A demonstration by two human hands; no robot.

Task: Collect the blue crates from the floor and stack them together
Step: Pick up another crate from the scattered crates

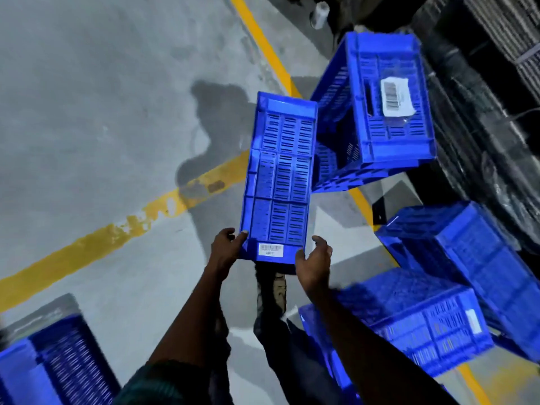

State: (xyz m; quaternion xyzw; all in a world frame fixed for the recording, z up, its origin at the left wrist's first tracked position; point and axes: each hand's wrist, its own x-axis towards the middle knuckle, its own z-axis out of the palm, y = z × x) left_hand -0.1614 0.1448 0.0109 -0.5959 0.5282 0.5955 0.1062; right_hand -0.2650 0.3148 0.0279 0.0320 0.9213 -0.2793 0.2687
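Note:
A blue slotted crate (280, 176) hangs in front of me, seen side-on, with a small barcode label at its near end. My left hand (226, 249) grips its near left corner, and my right hand (314, 263) holds the near right corner with the thumb on the face. Another blue crate (388, 103) with a white barcode label stands tilted just beyond it on the right. Two more blue crates (467, 252) (415, 320) lie at the right, and one blue crate (58, 363) sits at the bottom left.
Grey concrete floor (87, 97) with worn yellow lines (117, 232) stretches to the left. Dark stacked material (496, 83) fills the right edge. My legs and shoe (277, 290) are below the held crate. A whitish container (320, 13) stands at the top.

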